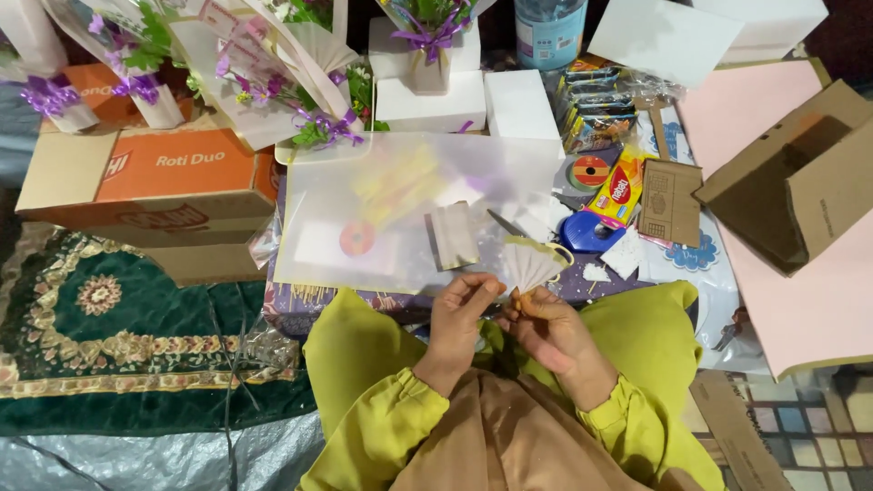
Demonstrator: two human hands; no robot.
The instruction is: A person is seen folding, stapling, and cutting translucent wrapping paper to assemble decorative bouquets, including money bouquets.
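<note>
a person in yellow sleeves sits over a low table. the left hand and right hand meet just above the lap, fingers pinched narrow around the base of a pleated paper fan, which spreads upward. just beyond lies a clear plastic sheet with a folded paper piece on it. an orange cardboard box sits to the left, a blue tape dispenser to the right.
</note>
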